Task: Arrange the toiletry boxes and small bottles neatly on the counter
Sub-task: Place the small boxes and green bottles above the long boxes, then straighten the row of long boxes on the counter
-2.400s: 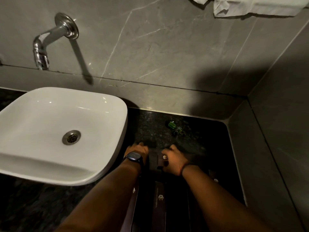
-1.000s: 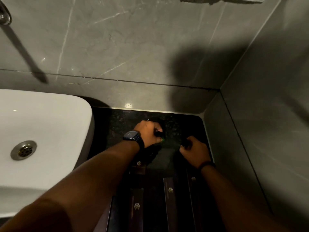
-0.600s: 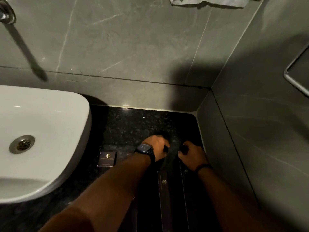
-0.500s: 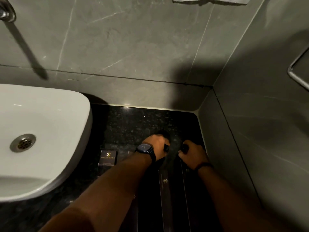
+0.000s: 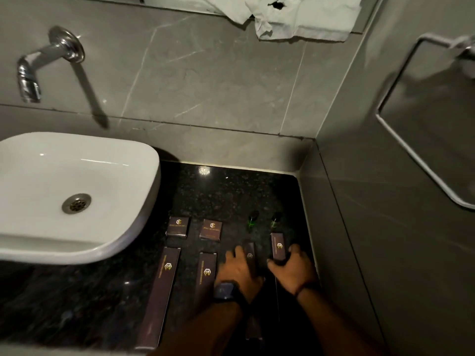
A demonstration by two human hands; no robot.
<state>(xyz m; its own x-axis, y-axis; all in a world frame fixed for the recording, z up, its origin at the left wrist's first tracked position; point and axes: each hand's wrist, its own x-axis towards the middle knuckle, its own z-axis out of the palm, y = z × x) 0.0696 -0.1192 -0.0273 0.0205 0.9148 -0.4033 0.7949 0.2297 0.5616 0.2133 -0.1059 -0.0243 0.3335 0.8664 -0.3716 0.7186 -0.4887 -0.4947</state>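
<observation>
Several dark brown toiletry boxes with gold logos lie on the black counter (image 5: 231,191). Two small square boxes (image 5: 177,226) (image 5: 211,229) sit side by side behind two long boxes (image 5: 160,294) (image 5: 205,273). Two small green bottles (image 5: 253,222) (image 5: 275,222) stand upright further right. My left hand (image 5: 239,272) rests on a long box (image 5: 249,254), fingers around it. My right hand (image 5: 293,272) grips another long box (image 5: 278,249) near the right wall. The lower parts of both boxes are hidden by my hands.
A white basin (image 5: 74,194) overhangs the counter at the left, with a chrome tap (image 5: 38,65) on the wall above. Grey tiled walls close the back and right. A metal towel ring (image 5: 421,119) hangs on the right wall; white towels (image 5: 303,16) hang above.
My hands have let go of the two green bottles, which now stand upright, and moved back onto two long boxes. The view has pulled back and shows the whole row.
</observation>
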